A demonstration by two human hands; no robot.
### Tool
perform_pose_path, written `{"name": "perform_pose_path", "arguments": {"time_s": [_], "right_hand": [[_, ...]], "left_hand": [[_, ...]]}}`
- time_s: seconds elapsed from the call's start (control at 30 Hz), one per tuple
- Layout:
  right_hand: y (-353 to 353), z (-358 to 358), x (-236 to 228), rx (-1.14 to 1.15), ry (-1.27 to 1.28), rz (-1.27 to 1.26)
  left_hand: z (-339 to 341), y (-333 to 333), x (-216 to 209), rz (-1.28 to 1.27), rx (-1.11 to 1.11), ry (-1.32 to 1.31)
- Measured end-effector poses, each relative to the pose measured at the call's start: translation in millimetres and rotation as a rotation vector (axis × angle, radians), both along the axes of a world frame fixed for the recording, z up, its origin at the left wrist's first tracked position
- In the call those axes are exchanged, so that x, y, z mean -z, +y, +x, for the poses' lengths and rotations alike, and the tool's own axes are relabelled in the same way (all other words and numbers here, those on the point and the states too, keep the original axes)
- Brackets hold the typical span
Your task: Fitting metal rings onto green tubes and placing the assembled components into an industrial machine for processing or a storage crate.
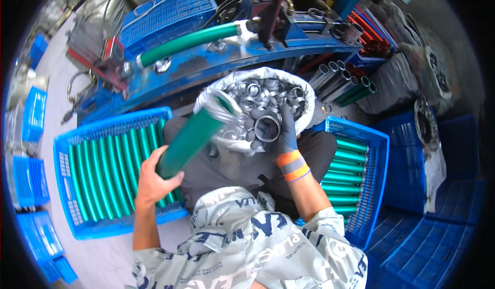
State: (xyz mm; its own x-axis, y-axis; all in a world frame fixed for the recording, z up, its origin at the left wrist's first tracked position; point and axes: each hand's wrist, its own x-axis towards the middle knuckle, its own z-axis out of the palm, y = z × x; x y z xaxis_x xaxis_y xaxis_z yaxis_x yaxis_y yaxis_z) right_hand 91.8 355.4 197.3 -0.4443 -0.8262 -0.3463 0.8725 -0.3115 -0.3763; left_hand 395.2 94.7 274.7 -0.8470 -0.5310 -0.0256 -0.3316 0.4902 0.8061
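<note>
My left hand (156, 178) is wrapped round a green tube (193, 139), which tilts up and to the right, its open end over a white sack (308, 95) between my legs. The sack is full of loose metal rings (252, 90). My right hand (289, 130), in a dark grey glove with an orange cuff, reaches down into the sack's right side. A larger metal ring (267, 128) lies right beside that hand. Its fingertips are among the rings, and whether they grip anything is hidden.
Blue crates of green tubes stand at my left (77, 232) and right (379, 186). Ahead runs a blue machine bench (206, 64) with another green tube (191, 42) set along it. Several metal and green tubes (340, 80) lean beyond the sack. Stacked blue crates (428, 237) stand far right.
</note>
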Motion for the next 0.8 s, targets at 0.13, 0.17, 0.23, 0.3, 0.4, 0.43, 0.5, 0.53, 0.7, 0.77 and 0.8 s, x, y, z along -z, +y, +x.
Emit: {"name": "perform_pose_path", "arguments": {"time_s": [0.13, 0.17, 0.23, 0.3, 0.4, 0.43, 0.5, 0.53, 0.7, 0.77, 0.8], "right_hand": [[1.2, 21.9, 1.2, 0.056, -0.209, -0.325], [0.7, 26.6, -8.3, 0.114, -0.270, -0.318], [0.1, 34.9, -1.9, 0.146, -0.195, -0.363], [-0.4, 39.8, -2.4, 0.160, -0.047, -0.345], [-9.9, 39.7, 2.5, 0.145, 0.148, -0.251], [-7.5, 41.4, 0.8, 0.134, 0.213, -0.266], [-11.4, 44.1, -4.6, 0.136, 0.308, -0.205], [-13.9, 45.1, -5.9, 0.143, 0.405, -0.145], [-15.2, 40.5, -7.7, 0.110, 0.592, -0.183], [-17.2, 43.6, -16.8, 0.101, 0.626, -0.020], [-17.0, 43.0, -15.3, 0.089, 0.630, -0.021]], "left_hand": [[-3.2, 15.4, 25.0, 0.617, -0.196, 0.576], [-12.3, 22.0, 19.9, 0.682, -0.255, 0.651], [-16.8, 26.1, 19.9, 0.812, -0.277, 0.769], [-24.8, 36.6, 22.3, 0.955, -0.328, 0.816], [-34.0, 45.7, 29.6, 1.172, -0.347, 0.898], [-35.6, 48.1, 34.9, 1.191, -0.413, 0.891], [-37.6, 52.4, 44.9, 1.199, -0.475, 0.880], [-36.8, 54.3, 47.4, 1.199, -0.483, 0.886], [-37.9, 58.2, 48.9, 1.086, -0.552, 0.874], [-36.9, 57.9, 46.7, 1.057, -0.549, 0.882], [-36.9, 57.9, 46.1, 1.026, -0.538, 0.881]]}}
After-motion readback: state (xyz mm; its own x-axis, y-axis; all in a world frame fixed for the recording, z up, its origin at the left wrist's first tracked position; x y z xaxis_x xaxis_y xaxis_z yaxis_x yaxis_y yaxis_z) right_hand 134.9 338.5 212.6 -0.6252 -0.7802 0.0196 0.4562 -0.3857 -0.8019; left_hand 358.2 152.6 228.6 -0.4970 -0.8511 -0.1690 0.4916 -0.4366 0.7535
